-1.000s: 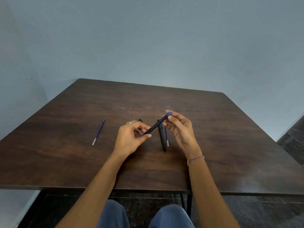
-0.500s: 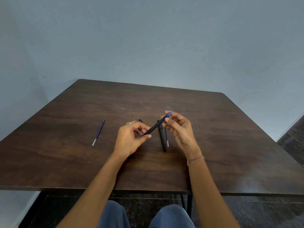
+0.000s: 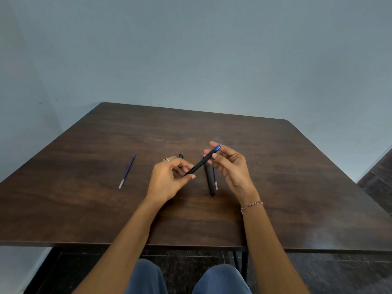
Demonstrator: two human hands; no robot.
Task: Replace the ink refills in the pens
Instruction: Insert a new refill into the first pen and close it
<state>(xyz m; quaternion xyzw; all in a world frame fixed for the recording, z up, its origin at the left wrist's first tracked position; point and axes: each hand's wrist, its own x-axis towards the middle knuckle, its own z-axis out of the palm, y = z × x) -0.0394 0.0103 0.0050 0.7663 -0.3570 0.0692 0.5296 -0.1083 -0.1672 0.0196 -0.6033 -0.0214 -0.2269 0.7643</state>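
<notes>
- Head view, overview: all task items sit on one tabletop, and the person is at its near edge.
- Left hand: the fingers are curled round the rear end of the black pen, with the thumb pressed against the barrel.
- Right hand: thumb and fingertips pinch the front end of the same pen, at the blue tip section. The other fingers are relaxed.
- Black pen: held clear of the tabletop, above its middle. It is tilted, with the tip end raised toward the far right corner.
- Second pen: lies on the tabletop below the right hand, pointing at the near edge.
- Loose refill: lies just beside the second pen on the right-edge side, parallel to it.
- Spare refill: lies well apart from the rest, toward the left edge.
- Dark object: mostly hidden behind the left hand, so it cannot be identified.
- Step in hand (judgement): the tip section is probably being turned on the barrel. Whether it is being loosened or tightened cannot be told.
- Next move (judgement):
  - Hold the barrel fixed with the left hand and rotate only the tip section with the right.
  - Keep both parts on one axis.
  - Grip lightly but securely, because a small freed part may slip and roll across the tabletop.
</notes>
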